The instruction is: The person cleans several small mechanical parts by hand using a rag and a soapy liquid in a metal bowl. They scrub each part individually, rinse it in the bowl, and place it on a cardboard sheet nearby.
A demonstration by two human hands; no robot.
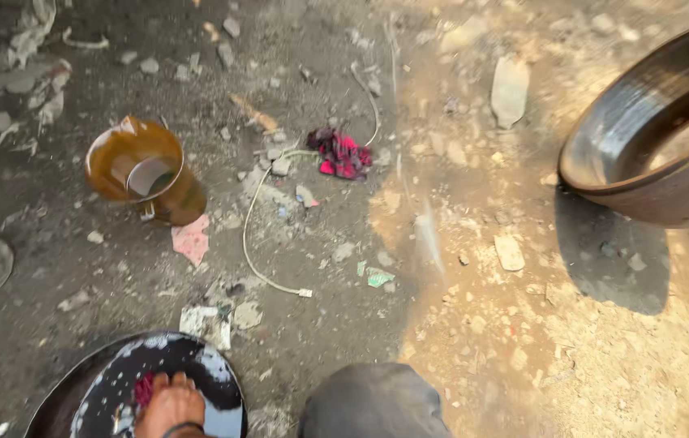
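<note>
Bare ground fills my view, dark and oily on the left, dry and sandy-brown on the right, strewn all over with small stones, paper scraps and grit. At the bottom edge I see one hand resting in a round, shallow black pan holding dark liquid with pale foam; which hand it is I cannot tell, so I will not call it left or right. Its fingers lie together and pressed down on a small red cloth in the pan, and a thin dark band circles the wrist. Beside the pan, my knee in grey fabric cuts into the frame, leaving little open room along that lower edge. Just above the pan lie crumpled white scraps. Farther up on the left stands a brown, glossy plastic jug, open-mouthed and tilted, with a pink scrap beside its base. A thin white cable curves from the middle of the ground toward a crumpled red and dark rag. At the right edge a large dark metal ring, smooth and worn inside, stands on its rim and casts a heavy shadow; the sandy stretch between it and the knee is the widest open space.
</note>
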